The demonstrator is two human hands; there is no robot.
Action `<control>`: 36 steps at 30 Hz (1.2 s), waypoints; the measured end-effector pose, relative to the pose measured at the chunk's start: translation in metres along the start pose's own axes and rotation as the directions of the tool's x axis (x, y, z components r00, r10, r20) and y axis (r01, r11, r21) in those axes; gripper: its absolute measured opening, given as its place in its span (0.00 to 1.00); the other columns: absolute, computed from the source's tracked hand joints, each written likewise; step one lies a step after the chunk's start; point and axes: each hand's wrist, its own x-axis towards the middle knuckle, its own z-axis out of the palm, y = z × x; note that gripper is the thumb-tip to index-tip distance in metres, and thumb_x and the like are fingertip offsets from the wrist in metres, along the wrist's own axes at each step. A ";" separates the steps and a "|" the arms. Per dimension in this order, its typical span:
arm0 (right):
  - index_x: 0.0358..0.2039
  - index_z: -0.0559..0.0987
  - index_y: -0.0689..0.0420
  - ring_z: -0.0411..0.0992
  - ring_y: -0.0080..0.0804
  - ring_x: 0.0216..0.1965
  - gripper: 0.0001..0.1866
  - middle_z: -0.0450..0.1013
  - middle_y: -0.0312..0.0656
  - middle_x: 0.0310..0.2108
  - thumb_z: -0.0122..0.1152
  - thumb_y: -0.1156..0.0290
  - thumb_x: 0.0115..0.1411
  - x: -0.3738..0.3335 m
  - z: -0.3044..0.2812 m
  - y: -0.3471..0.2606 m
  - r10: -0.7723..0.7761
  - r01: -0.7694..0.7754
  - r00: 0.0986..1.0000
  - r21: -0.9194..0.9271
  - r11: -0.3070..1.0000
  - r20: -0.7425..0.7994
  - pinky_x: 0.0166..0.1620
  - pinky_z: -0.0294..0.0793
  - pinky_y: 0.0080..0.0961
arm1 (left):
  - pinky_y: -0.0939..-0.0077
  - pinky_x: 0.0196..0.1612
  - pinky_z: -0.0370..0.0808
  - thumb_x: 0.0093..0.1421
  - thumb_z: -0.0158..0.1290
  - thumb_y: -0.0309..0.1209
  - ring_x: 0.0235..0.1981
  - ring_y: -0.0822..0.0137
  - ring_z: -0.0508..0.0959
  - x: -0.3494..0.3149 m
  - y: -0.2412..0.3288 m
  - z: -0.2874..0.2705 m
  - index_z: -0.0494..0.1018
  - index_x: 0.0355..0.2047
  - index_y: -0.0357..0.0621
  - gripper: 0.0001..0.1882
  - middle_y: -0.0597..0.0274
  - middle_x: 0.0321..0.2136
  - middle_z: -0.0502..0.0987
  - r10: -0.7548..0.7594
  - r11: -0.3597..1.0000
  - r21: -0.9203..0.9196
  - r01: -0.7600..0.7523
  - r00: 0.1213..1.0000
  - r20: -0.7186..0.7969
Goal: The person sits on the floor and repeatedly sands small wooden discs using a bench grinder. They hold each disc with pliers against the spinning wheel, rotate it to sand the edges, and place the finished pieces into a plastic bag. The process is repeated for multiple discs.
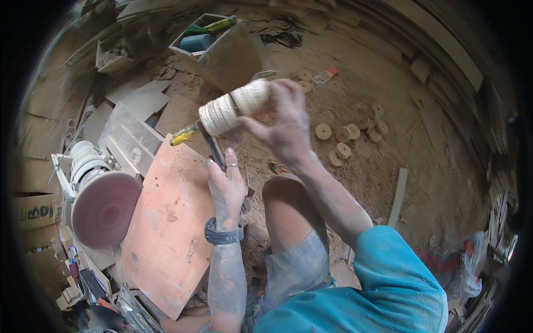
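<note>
1. The ribbed cream cylinder (219, 115) is raised above the floor (355, 183), slanting up to the right, a yellow handle (183, 136) at its left end.
2. The left hand (226, 188) is closed around a dark bar (212, 149) below the cylinder. The right hand (286, 130) curves at the cylinder's far end, thumb apart from fingers; blur hides whether it grips, so I cannot tell.
3. If the cylinder is a clamped stack, as its ribs suggest, loose clamping could let pieces slip or spill among the pale wooden discs (323, 131) on the floor.
4. A weak left-hand hold could let the bar twist, and the cylinder tip.
5. The reddish round disc (105, 213) on the left could graze skin if spinning; whether it turns is unclear.
6. The topless box (233, 62) ahead contains a blue cylindrical thing and a green-and-yellow item.
7. The smaller box (115, 65) to its left contains dull scraps.
</note>
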 end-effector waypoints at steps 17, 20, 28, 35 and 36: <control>0.58 0.70 0.54 0.68 0.58 0.55 0.24 0.69 0.56 0.54 0.53 0.59 0.64 -0.321 -0.057 0.203 0.506 -0.130 0.693 -0.601 0.789 0.514 0.51 0.70 0.53 | 0.80 0.11 0.59 0.70 0.46 0.45 0.10 0.79 0.58 -0.030 0.003 -0.059 0.58 0.28 0.48 0.19 0.72 0.16 0.59 -0.102 0.836 -0.509 0.204 0.970 0.220; 0.55 0.72 0.56 0.75 0.56 0.43 0.21 0.77 0.56 0.38 0.52 0.59 0.67 -0.233 -0.062 0.179 0.495 -0.361 0.835 -0.440 0.822 0.241 0.43 0.73 0.48 | 0.80 0.11 0.59 0.70 0.46 0.45 0.10 0.79 0.58 -0.036 -0.003 -0.073 0.58 0.27 0.49 0.19 0.72 0.16 0.59 -0.084 0.806 -0.562 0.185 0.976 0.199; 0.66 0.64 0.55 0.71 0.39 0.55 0.31 0.68 0.52 0.58 0.59 0.67 0.63 -0.001 -0.042 -0.049 -0.116 0.046 0.875 0.157 0.986 0.469 0.54 0.72 0.36 | 0.80 0.11 0.58 0.70 0.46 0.46 0.09 0.79 0.58 -0.060 -0.014 -0.105 0.58 0.25 0.51 0.19 0.73 0.16 0.59 -0.139 0.725 -0.669 0.165 0.986 0.092; 0.65 0.64 0.58 0.75 0.30 0.32 0.27 0.75 0.45 0.26 0.50 0.58 0.70 -0.047 0.010 -0.162 -0.207 -0.190 0.733 0.487 0.852 0.648 0.41 0.75 0.32 | 0.80 0.11 0.58 0.70 0.46 0.46 0.10 0.79 0.58 -0.094 -0.028 -0.151 0.60 0.27 0.50 0.18 0.73 0.16 0.60 -0.120 0.770 -0.637 0.024 0.987 -0.109; 0.65 0.64 0.59 0.75 0.30 0.31 0.27 0.75 0.46 0.26 0.50 0.58 0.71 -0.053 0.015 -0.166 -0.232 -0.198 0.723 0.518 0.832 0.650 0.41 0.74 0.32 | 0.80 0.11 0.58 0.70 0.46 0.46 0.10 0.79 0.59 -0.098 -0.031 -0.156 0.59 0.27 0.50 0.18 0.72 0.16 0.60 -0.144 0.776 -0.630 0.033 0.982 -0.125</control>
